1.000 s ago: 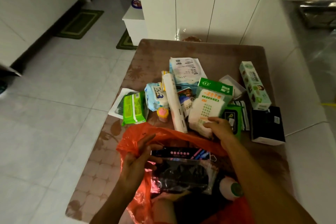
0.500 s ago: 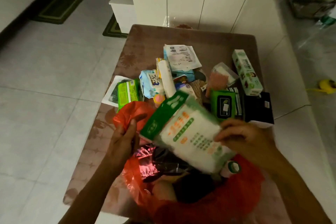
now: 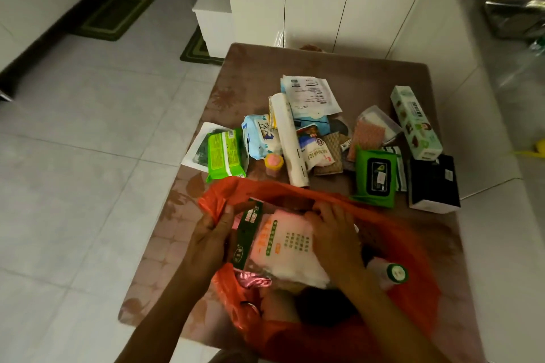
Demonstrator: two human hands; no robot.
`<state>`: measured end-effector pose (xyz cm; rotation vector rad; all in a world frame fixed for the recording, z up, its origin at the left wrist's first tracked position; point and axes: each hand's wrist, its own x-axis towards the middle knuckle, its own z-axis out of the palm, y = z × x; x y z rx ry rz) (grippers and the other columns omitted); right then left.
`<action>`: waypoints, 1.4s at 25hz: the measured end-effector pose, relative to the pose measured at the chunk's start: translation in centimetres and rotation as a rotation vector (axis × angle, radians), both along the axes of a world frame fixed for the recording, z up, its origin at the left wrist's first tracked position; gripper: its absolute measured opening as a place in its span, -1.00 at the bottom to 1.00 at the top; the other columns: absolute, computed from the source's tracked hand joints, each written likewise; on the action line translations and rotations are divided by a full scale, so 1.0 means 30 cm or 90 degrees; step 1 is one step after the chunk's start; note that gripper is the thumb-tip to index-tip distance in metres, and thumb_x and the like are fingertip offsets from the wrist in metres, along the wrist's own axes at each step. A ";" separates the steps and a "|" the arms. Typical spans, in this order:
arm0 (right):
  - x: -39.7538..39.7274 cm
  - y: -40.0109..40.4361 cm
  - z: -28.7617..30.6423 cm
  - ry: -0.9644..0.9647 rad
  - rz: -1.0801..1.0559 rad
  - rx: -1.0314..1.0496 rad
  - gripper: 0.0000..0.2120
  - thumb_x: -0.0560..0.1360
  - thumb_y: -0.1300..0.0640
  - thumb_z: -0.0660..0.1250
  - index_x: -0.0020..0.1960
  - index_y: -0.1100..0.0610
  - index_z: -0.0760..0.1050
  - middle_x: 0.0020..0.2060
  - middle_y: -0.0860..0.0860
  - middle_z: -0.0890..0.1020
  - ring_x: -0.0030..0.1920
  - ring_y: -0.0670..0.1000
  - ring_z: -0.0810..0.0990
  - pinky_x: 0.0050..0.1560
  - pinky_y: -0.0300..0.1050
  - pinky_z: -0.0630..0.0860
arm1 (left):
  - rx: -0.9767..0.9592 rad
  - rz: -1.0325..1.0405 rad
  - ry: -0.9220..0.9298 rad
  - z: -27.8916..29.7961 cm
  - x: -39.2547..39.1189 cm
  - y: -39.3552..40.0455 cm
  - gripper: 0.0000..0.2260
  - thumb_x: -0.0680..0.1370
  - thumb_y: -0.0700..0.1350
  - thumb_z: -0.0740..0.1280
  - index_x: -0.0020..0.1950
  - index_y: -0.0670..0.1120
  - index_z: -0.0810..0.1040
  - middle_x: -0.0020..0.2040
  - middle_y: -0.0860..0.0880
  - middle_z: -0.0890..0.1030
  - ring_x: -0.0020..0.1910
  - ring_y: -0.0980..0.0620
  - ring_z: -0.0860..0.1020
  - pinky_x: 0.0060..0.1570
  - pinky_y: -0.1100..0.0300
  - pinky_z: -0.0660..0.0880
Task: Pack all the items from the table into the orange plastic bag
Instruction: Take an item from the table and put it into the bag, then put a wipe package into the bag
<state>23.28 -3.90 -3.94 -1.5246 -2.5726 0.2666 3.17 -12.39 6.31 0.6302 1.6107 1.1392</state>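
Step in hand: I am pressing the white pad packet (image 3: pixel 283 247), with its green header strip, down into the mouth of the orange plastic bag (image 3: pixel 392 233).
Left hand (image 3: pixel 211 240): my fingers curl round the bag's rim and the packet's green edge together, holding the mouth open.
Right hand (image 3: pixel 334 233): lies on the packet's far end with fingers bent over its top edge, pushing it in; I judge it a loose grip.
Bag: sits at the near end of the tabletop (image 3: pixel 348 68), mouth up.
Already packed: a green-capped bottle (image 3: pixel 393 272), a shiny pink wrapper (image 3: pixel 253 281) and some dark items I cannot identify.
Left to pack: lime-green wipes pack (image 3: pixel 224 155), blue-and-white pack (image 3: pixel 261 138), long white roll (image 3: pixel 290 141), small pink-topped cup (image 3: pixel 273 164), paper slip (image 3: pixel 309 94), snack sachet (image 3: pixel 317 152), clear tub (image 3: pixel 374 127), dark green wipes pack (image 3: pixel 374 174), tall carton (image 3: pixel 415 122), black box (image 3: pixel 433 186).
Progress: roughly a third done, by my estimate; most items lie just beyond the bag.
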 end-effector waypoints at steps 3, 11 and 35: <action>0.027 -0.198 -0.013 0.019 0.143 0.065 -0.76 0.37 0.01 0.35 -0.03 0.10 0.60 -0.02 0.08 0.65 -0.02 0.14 0.60 0.02 0.10 0.57 | 0.007 0.001 -0.013 -0.005 0.008 0.003 -0.75 0.66 -0.09 0.07 0.01 -0.13 0.51 -0.61 0.08 0.52 -0.63 0.24 0.47 -0.59 0.47 0.35; 0.031 -0.169 -0.168 -0.090 0.060 -0.066 -0.48 0.55 -0.08 0.09 0.46 0.06 0.32 0.47 0.05 0.34 0.48 0.18 0.22 0.38 0.22 0.09 | 0.006 -0.003 0.010 -0.037 0.051 0.035 -0.69 0.65 -0.06 0.10 0.09 -0.10 0.63 -0.50 -0.15 0.36 -0.63 0.20 0.40 -0.61 0.41 0.34; 0.312 0.561 -0.212 0.204 -0.594 -0.365 -0.08 0.34 -0.08 0.46 0.50 0.23 0.05 0.33 0.22 0.44 0.27 0.25 0.47 0.16 0.10 0.47 | -0.037 0.020 0.079 -0.092 0.124 0.072 -0.61 0.65 0.01 0.11 0.01 -0.09 0.71 -0.60 -0.06 0.27 -0.64 0.11 0.24 -0.60 0.35 0.21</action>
